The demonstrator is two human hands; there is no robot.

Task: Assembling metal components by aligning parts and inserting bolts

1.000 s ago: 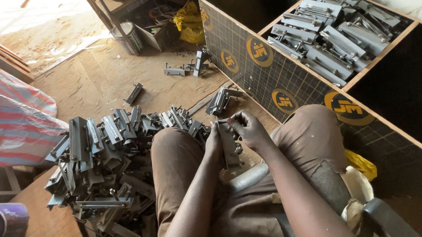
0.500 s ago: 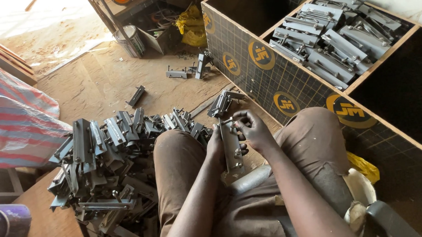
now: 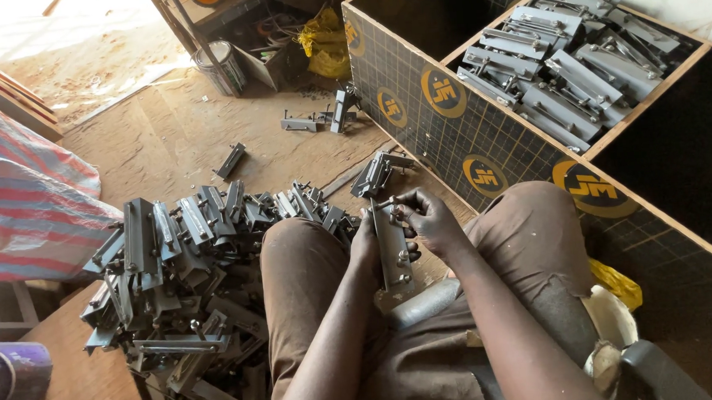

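Held upright between the knees: a grey metal bracket [image 3: 393, 247], left hand [image 3: 366, 242] closed around its left edge, right hand [image 3: 428, 220] pinching its top end with curled fingers [image 3: 404, 212]. Heaped on the floor to the left: a pile of like brackets [image 3: 179, 268]. Stacked in the middle compartment of the black gridded box [image 3: 450, 128]: more brackets [image 3: 562, 72]. Printed along the box wall: round yellow emblems [image 3: 485, 176]. Bunched at far left: a red-and-blue striped sack [image 3: 18, 204].
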